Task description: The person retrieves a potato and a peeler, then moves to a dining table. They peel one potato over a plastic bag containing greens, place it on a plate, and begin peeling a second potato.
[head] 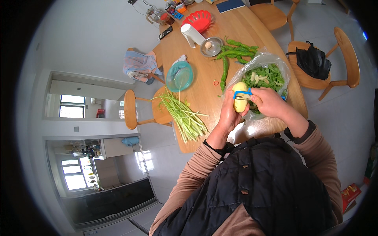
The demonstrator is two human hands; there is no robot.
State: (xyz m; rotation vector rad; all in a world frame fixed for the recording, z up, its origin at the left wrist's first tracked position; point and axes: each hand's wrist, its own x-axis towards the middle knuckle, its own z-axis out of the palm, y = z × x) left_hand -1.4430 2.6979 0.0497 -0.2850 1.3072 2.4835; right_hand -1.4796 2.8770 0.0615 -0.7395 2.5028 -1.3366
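My left hand (228, 113) grips a largely peeled, pale yellow potato (239, 107) from its left side and below. In my right hand (267, 101) is a blue-framed vegetable peeler (242, 92), its blade lying across the potato's upper face. Just beyond both hands sits a clear plastic bag (236, 76), spread open and holding green leaves (267, 75). Pale peelings (256, 78) rest on top of those leaves. The bag's near side is partly hidden by my hands.
Left of my hands lies a bundle of green stalks (190, 121), near a teal plastic bowl (180, 77). Farther back are long green peppers (236, 50), a metal bowl (211, 50) with an egg, a white jug (192, 34) and a red basket (198, 20). Wooden chairs (344, 59) flank the table.
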